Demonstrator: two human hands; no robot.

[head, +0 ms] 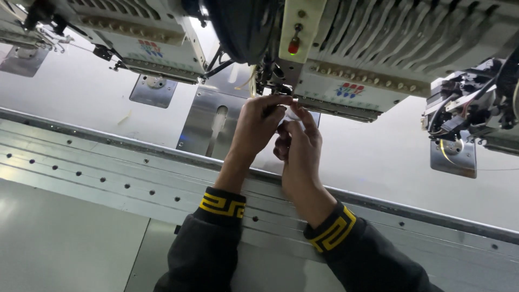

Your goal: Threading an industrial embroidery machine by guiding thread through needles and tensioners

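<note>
Head view, metal rail (108, 162), embroidery head (346, 81) overhead

— What do you have under your wrists?

— A brushed metal rail (108, 167), dull grey and drilled with small holes, and beyond it a smooth, matt pale table (373, 157).

— And the machine head (346, 59) above?

— Glossy cream plastic casing, with shiny steel needle plates (208, 127) below catching the light.

— Your sleeves (208, 238)?

— Soft, matt black knit cloth; the ribbed cuffs (223, 204) carry a woven yellow pattern.
</note>
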